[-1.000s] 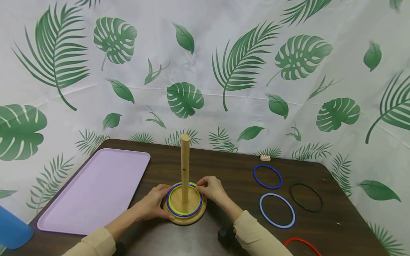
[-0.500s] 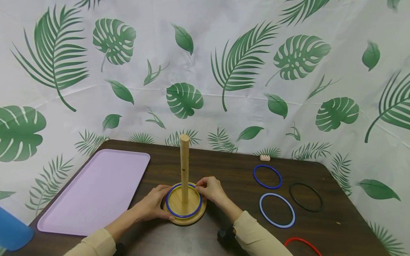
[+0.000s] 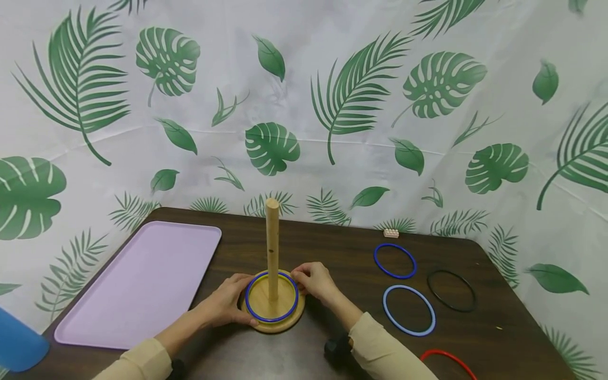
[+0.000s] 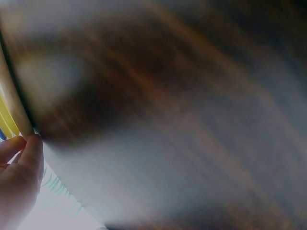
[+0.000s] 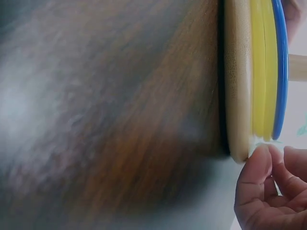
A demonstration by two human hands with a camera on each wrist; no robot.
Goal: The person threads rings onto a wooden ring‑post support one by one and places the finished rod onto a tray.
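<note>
A wooden peg stand (image 3: 273,248) stands upright on the dark table, its round base (image 3: 272,328) carrying a small stack of rings. On top lies a blue ring (image 3: 249,306); yellow rings (image 5: 264,72) show beneath it in the right wrist view. My left hand (image 3: 227,301) grips the base's left side, thumb at the front and fingers behind, beside the rings. From the right, my right hand (image 3: 317,282) pinches at the stack's edge with thumb and index finger. Exactly what lies between those fingertips is hidden.
To the right lie a blue ring (image 3: 377,262), a light blue ring (image 3: 387,311), a black ring (image 3: 432,287) and a red ring (image 3: 448,352). A lilac tray (image 3: 138,285) lies at left, near a blue object (image 3: 19,340). A small pink block (image 3: 391,233) sits at the back.
The yellow ring, clearly seen inside the blue one a second ago, is now mostly covered by it. Both hands stay nearly in place.
</note>
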